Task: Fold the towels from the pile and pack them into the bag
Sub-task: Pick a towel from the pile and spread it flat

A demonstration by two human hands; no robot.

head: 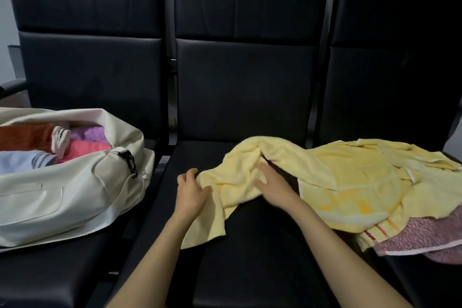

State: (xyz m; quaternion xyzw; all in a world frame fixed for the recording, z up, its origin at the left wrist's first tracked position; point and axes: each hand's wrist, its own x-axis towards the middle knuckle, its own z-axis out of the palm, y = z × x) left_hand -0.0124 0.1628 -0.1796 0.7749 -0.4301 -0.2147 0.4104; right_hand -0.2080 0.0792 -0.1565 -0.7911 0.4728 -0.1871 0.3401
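Note:
A pale yellow towel (240, 170) lies crumpled on the middle black seat (250, 270). My left hand (191, 190) sits at its left edge with fingers loosely spread, touching the cloth. My right hand (271, 184) rests flat on the towel's middle, fingers straight. On the right seat lies the pile: a patterned yellow towel (362, 187) over a pink speckled towel (425, 237). The cream bag (75, 190) lies open on the left seat and holds several folded towels: orange, purple, pink, light blue and a striped one.
Three black padded chairs stand in a row with high backrests (245, 57). Gaps with metal frame parts run between the seats. A black buckle (131, 164) hangs on the bag's right end. A grey wall shows behind.

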